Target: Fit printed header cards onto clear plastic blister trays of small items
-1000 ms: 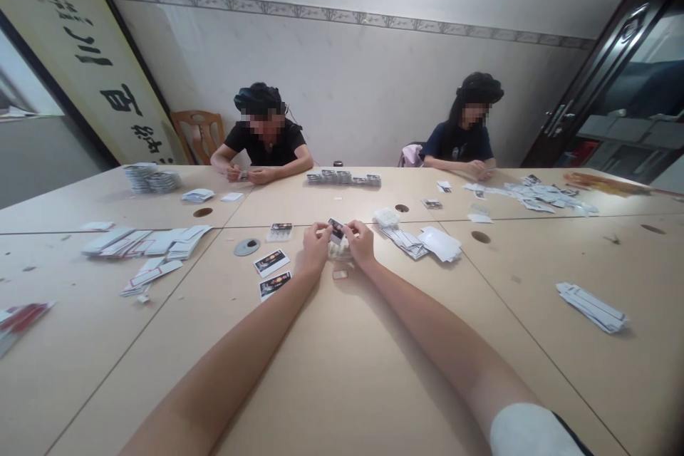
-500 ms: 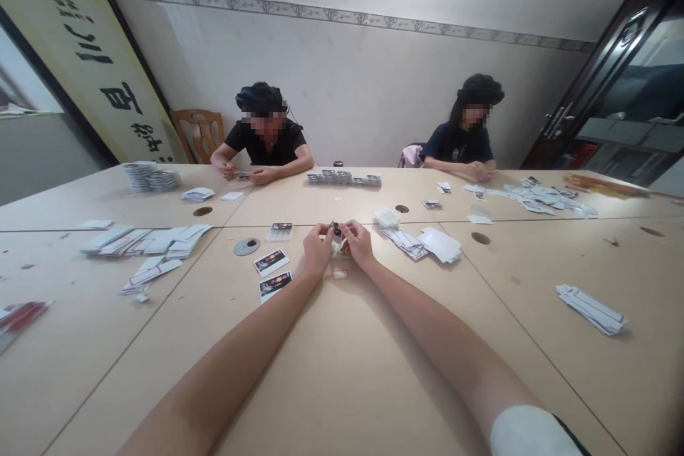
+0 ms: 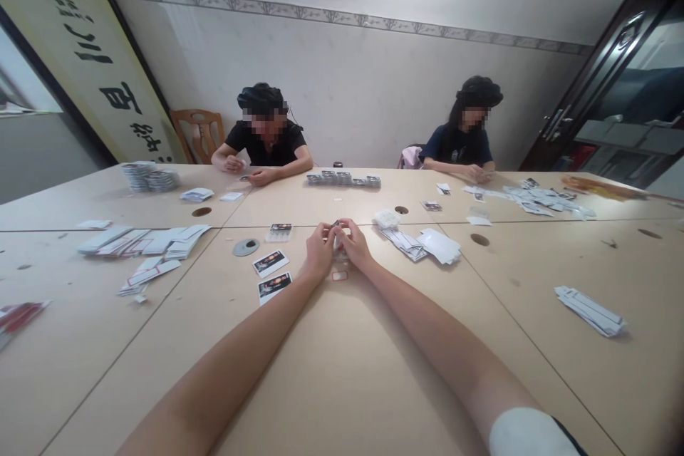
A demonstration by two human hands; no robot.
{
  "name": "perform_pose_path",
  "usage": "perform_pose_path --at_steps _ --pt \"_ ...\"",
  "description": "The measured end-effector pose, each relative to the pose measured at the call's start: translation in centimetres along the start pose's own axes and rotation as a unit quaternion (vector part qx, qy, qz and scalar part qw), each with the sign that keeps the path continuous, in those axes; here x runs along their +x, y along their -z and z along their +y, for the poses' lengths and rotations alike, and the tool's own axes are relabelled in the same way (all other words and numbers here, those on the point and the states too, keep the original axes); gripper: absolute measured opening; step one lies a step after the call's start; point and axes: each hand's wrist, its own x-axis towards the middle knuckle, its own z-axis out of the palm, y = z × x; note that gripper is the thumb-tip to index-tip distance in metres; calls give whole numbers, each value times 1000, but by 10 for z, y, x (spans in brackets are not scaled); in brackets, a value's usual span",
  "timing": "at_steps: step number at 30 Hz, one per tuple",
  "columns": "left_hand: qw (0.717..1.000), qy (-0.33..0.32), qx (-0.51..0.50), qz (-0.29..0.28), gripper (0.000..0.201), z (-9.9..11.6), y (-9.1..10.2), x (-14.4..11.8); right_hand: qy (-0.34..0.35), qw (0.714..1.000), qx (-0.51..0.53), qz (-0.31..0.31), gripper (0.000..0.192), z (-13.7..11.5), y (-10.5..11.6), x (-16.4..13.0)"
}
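My left hand point(image 3: 319, 244) and my right hand point(image 3: 353, 241) meet above the table, fingers pinched together. Between them is a small clear plastic packet point(image 3: 338, 246) with a dark printed part at its top. Fingers cover most of it, so its exact kind does not show. Just below the hands lies a small white label with a red border point(image 3: 340, 276). To the left of my left hand are two dark printed cards, one farther off point(image 3: 270, 263) and one by my forearm point(image 3: 274, 286). A clear packet with a dark header point(image 3: 278, 232) lies beyond them.
Stacked white cards point(image 3: 144, 241) spread at the left; white slips point(image 3: 441, 246) and a clear bag point(image 3: 387, 219) lie right of my hands. Another slip bundle point(image 3: 590, 311) is far right. Two co-workers point(image 3: 267, 135) point(image 3: 464, 132) sit opposite, beyond a row of packets point(image 3: 343, 179).
My fingers have closed farther over the packet, my right hand shifting slightly left. The red piece by my right fingers no longer shows. The left co-worker's hands have moved apart.
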Motion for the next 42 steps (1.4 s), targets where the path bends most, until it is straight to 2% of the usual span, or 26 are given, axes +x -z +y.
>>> perform_pose_path --at_steps 12,29,37,42 --pt "999 34 -1 26 26 -6 -1 5 -49 997 47 32 30 -1 1 2" --pt "999 47 25 -4 25 -9 -3 7 -154 978 117 81 30 1 4 7" --pt "999 35 18 -14 26 -7 -2 5 -171 967 150 111 30 0 4 8" --pt "999 47 20 -11 25 -7 -2 6 -177 965 163 100 31 -3 5 7"
